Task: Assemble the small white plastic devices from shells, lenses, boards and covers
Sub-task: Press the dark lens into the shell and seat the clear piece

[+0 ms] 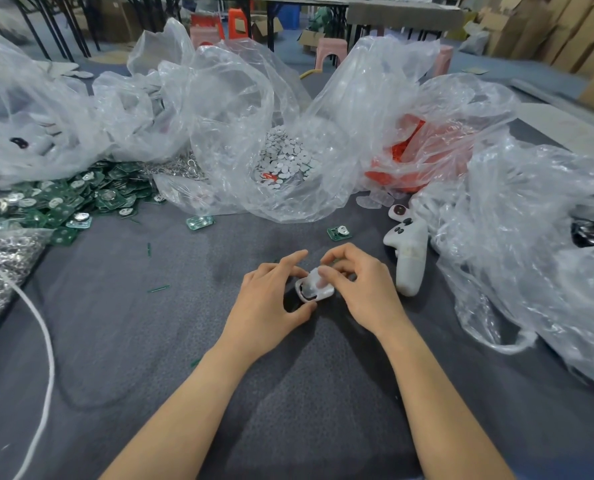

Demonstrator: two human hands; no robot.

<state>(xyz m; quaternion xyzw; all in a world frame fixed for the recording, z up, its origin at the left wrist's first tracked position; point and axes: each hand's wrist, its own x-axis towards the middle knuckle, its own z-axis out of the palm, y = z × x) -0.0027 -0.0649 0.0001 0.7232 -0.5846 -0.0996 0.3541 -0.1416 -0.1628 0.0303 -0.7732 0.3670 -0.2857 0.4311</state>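
White plastic shell (314, 288) sitting between both hands, left hand (271, 303) pinching its near-left edge, right hand (361, 289) gripping its right side, over grey tabletop (150, 341).

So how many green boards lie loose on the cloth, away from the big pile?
2: one green board at the front edge of the middle bag, another farther right, left of the white devices. Others may hide under plastic.

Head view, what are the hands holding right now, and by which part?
A small white device shell. The left hand pinches its left end; the right hand grips its right side, thumb pressed on top.
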